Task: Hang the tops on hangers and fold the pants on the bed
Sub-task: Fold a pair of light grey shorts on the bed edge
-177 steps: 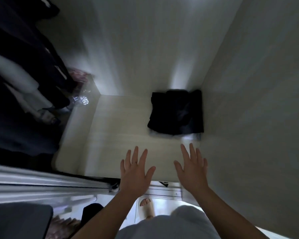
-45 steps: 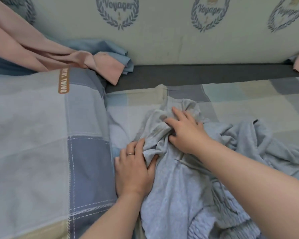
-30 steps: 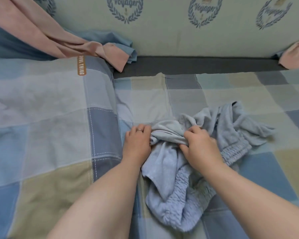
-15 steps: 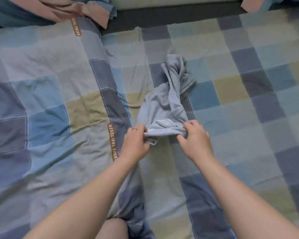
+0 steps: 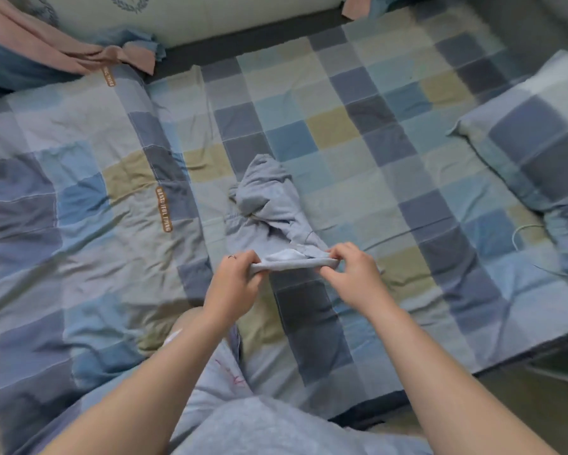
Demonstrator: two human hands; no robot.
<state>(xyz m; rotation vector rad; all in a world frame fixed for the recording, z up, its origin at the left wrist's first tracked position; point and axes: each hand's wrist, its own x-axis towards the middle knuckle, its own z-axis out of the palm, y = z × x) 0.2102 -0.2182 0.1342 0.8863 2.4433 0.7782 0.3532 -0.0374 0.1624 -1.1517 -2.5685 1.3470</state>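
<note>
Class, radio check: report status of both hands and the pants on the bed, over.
Left hand, right hand: each pinching the pants at the near edge, stretched between them. Rest bunched on bed. Nothing in the way.

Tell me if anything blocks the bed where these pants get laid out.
Nothing visible does. The left hand and right hand pinch the near edge of the pants, and the bed around them is bare. The duvet lies off to the left, the pillow and a white cable off to the right.
</note>
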